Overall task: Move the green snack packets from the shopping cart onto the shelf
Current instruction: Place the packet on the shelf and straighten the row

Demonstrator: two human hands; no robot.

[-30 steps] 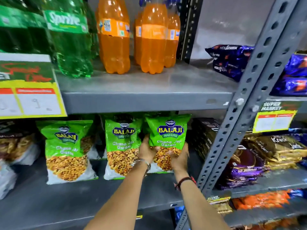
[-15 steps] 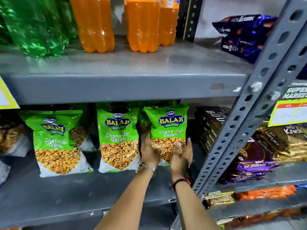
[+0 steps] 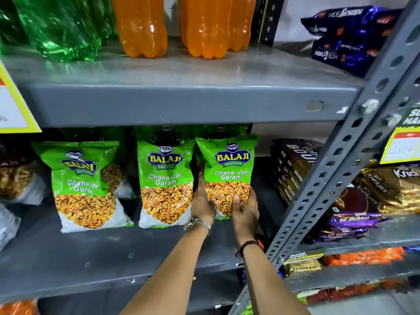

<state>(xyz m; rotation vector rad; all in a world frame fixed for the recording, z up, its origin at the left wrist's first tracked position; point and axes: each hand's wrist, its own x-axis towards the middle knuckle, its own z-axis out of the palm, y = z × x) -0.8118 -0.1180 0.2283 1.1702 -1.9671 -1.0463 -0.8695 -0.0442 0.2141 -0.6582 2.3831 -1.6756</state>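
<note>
Three green snack packets stand upright at the front of the grey middle shelf (image 3: 113, 253): a left packet (image 3: 81, 183), a middle packet (image 3: 166, 178) and a right packet (image 3: 229, 169), with more green packets behind them. My left hand (image 3: 202, 201) lies flat against the right packet's left side, fingers straight up between it and the middle packet. My right hand (image 3: 246, 210) holds that packet's lower right corner, thumb on its front. The shopping cart is out of view.
The upper shelf (image 3: 181, 101) carries orange bottles (image 3: 141, 26) and green bottles (image 3: 56, 26). A slanted perforated steel post (image 3: 336, 169) stands just right of my hands. Beyond it lie brown biscuit packs (image 3: 293, 169) and purple packs (image 3: 350, 214). A yellow price tag (image 3: 13, 105) hangs at left.
The camera has moved closer and dropped. My hands, open at the packet's base half a second ago, have closed in on the right packet's sides; it stands further back and upright.
</note>
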